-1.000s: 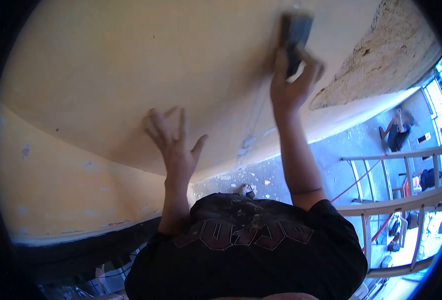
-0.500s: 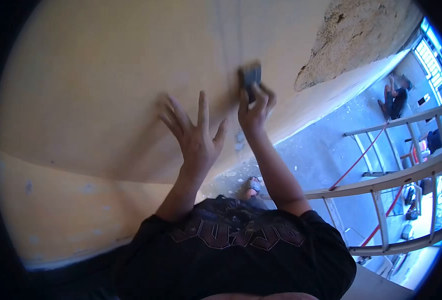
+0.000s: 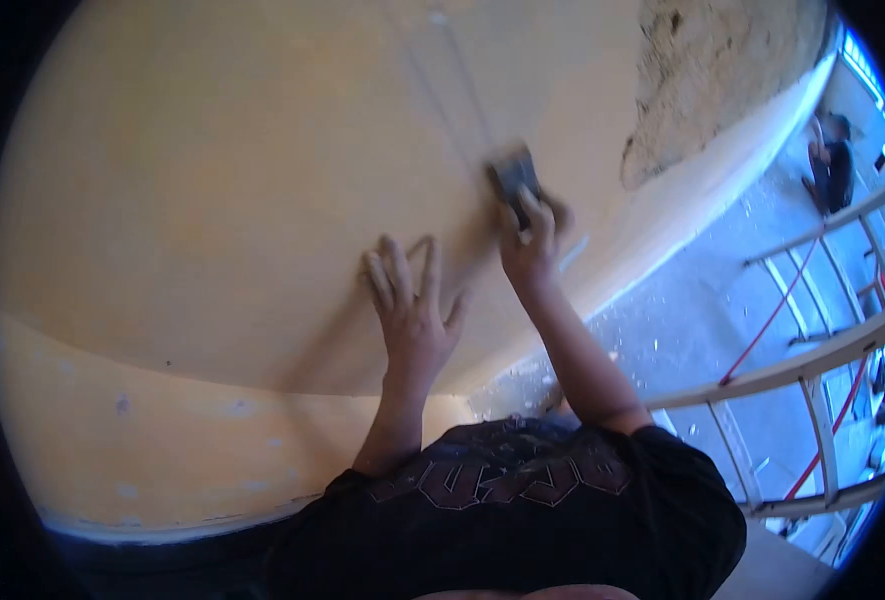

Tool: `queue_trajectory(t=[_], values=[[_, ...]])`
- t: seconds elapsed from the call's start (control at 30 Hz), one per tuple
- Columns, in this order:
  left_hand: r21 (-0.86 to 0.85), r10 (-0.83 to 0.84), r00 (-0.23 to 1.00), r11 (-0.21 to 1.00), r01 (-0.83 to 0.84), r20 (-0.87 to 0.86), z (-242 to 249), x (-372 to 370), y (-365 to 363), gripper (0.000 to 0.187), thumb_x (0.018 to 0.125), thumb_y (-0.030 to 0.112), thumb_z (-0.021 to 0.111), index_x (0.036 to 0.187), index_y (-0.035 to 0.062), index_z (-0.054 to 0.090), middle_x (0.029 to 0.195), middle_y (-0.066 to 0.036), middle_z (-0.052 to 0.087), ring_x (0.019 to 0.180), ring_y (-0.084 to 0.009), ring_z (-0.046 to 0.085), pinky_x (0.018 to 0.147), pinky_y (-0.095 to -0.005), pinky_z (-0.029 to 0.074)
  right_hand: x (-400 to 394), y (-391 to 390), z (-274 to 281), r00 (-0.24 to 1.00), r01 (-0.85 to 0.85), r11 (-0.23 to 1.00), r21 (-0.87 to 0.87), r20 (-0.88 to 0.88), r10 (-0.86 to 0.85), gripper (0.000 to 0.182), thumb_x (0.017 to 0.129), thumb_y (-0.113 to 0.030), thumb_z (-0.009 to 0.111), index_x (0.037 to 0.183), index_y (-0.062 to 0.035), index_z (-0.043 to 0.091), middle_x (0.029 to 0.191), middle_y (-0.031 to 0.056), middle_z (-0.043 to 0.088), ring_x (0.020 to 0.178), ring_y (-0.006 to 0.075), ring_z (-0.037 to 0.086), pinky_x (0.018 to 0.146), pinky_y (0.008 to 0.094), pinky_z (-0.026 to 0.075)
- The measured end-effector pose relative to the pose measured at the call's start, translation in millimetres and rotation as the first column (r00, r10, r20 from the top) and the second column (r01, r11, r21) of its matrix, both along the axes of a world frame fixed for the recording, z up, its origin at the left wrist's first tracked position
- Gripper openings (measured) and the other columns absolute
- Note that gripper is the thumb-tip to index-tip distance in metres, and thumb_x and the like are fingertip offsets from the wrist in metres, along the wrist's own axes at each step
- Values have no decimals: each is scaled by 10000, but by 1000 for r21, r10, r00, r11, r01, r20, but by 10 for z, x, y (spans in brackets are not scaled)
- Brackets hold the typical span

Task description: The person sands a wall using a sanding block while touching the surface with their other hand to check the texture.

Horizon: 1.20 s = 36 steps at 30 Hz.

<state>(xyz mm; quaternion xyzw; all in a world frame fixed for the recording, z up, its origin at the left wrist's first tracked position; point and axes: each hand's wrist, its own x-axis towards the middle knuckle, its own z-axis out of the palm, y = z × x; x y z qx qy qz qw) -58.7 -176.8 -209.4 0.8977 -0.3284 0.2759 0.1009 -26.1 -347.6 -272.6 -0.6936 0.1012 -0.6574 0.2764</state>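
My right hand (image 3: 530,250) grips a dark rectangular sanding block (image 3: 512,176), its fingers curled round the near end. The block's face lies against the yellowish plastered wall (image 3: 212,200). Lower and to the left, my left hand (image 3: 414,315) is open, fingers spread, its fingertips at the wall surface and holding nothing. Two thin dark lines (image 3: 452,95) run up the wall above the block. Part of the block is covered by my right fingers.
A rough patch of bare plaster (image 3: 717,85) shows at upper right. An aluminium ladder (image 3: 792,365) with a red cord (image 3: 777,310) stands to the right on the debris-flecked floor (image 3: 677,320). Farther off, a person in dark clothes (image 3: 834,170) crouches by the wall.
My right hand and the sanding block have shifted slightly right and lower in view. My left hand has moved right and lower, its fingers less widely fanned. The camera view has shifted too.
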Motion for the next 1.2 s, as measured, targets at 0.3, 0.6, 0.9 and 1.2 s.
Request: queue_trajectory(t=[0.3, 0.6, 0.9, 1.2], values=[[-100, -175, 984, 979, 176, 17, 98, -125, 86, 647, 798, 289, 672, 1364, 106, 418, 1457, -287, 196, 1331, -516, 166, 1051, -632, 171, 169, -321, 977, 985, 24, 991, -135, 170, -1, 314, 765, -123, 705, 1043, -55, 576, 975, 159, 574, 872, 311, 514, 791, 410, 377], [-473, -204, 938, 821, 320, 280, 119, -185, 315, 296, 790, 117, 648, 1073, 46, 595, 1244, -210, 492, 1236, -426, 407, 1050, -576, 269, 127, -201, 92, 997, -16, 995, -100, 75, 23, 327, 760, -111, 706, 1044, -14, 574, 970, 210, 564, 861, 349, 509, 762, 459, 395], [-563, -215, 887, 705, 431, 409, 240, -156, 363, 145, 823, 113, 559, 958, 62, 572, 1065, -164, 555, 1137, -386, 486, 1038, -603, 277, 96, -309, 1824, 976, 1, 992, -123, 218, 26, 325, 746, -108, 714, 1057, -83, 623, 1015, 147, 579, 894, 289, 522, 820, 386, 372], [-550, 22, 939, 815, 182, 343, 282, 21, 361, 402, 847, 184, 569, 1194, 8, 469, 1310, -256, 345, 1273, -439, 288, 1052, -590, 214, 30, -405, 812, 988, 33, 999, -42, 151, -26, 305, 731, -40, 707, 1021, -44, 615, 1028, 188, 578, 883, 305, 543, 803, 395, 404]])
